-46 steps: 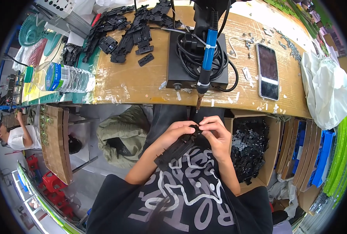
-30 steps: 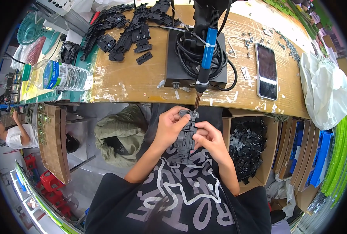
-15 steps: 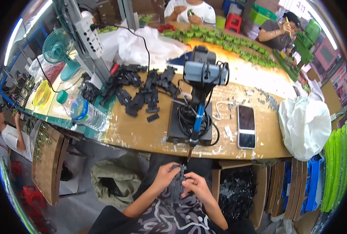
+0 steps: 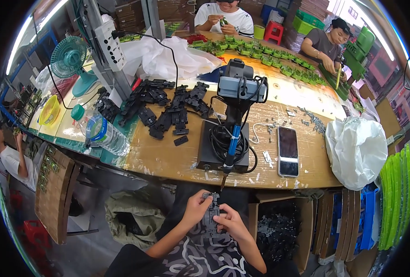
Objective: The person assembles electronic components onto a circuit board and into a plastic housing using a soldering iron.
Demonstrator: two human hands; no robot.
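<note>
A black moulded plastic part [image 4: 210, 216], flat and long like a toy-car chassis, is held upright over my lap below the table edge. My left hand [image 4: 196, 207] grips its upper left side, thumb on its face. On its lower right side my right hand [image 4: 231, 221] is closed with thumb and fingers at the edge. Just above the part, a blue pen-like tool [image 4: 233, 145] points its thin tip down from a black stand [image 4: 206, 157] with coiled cable. The fingers behind the part are hidden.
Similar black parts [image 4: 170, 113] lie piled at the table's left, near a water bottle [image 4: 104, 134]. A phone [image 4: 288, 150], loose screws [image 4: 312, 121] and a white bag [image 4: 356, 152] are at right. An open carton [image 4: 306, 231] of black pieces stands below. Co-workers sit beyond.
The black part stays in both my hands, its face turned a little more into view. Across the table, the right-hand co-worker's hand has lowered from head height to the bench.
</note>
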